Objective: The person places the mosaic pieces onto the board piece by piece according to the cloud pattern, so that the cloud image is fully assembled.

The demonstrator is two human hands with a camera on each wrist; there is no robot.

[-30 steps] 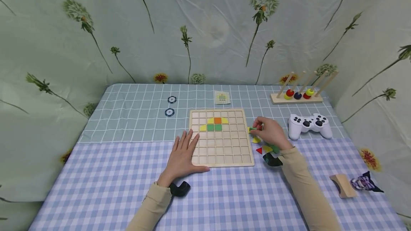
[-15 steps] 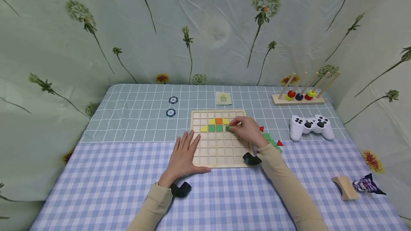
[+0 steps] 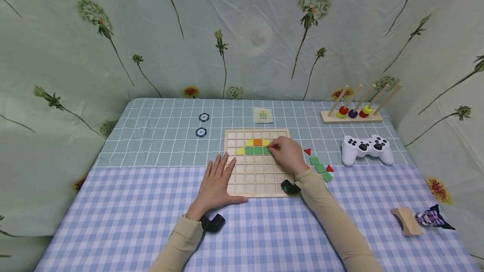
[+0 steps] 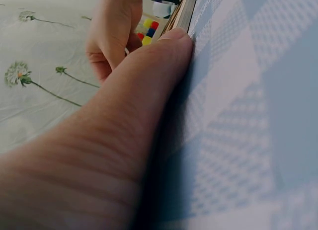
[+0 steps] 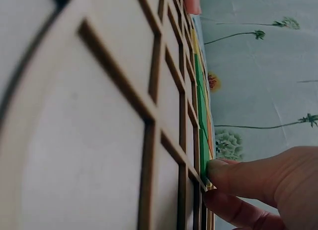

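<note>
A wooden grid board (image 3: 259, 177) lies on the cloth. My left hand (image 3: 214, 185) rests spread along its left side, fingertips on the edge and thumb at the near left corner. At the right end of a green row, my right hand (image 3: 288, 153) pinches a green square tile (image 3: 266, 150) at its cell. In the right wrist view, thumb and fingertip meet at that tile's edge (image 5: 204, 163). Left of it sit two green tiles (image 3: 253, 150) and a yellow corner piece (image 3: 240, 151). An orange square (image 3: 257, 142) between yellow pieces (image 3: 249, 142) forms the row above.
Loose green squares (image 3: 320, 168) and red triangles (image 3: 330, 168) lie right of the board. A pattern card (image 3: 263, 115) is behind it, two round chips (image 3: 201, 132) to the left. A white game controller (image 3: 366, 150), bead stand (image 3: 351, 117) and wooden arch block (image 3: 406, 221) stand right.
My right hand has brought a green square tile left from the loose pieces onto the board, to the end of the green row. The left hand stays put.
</note>
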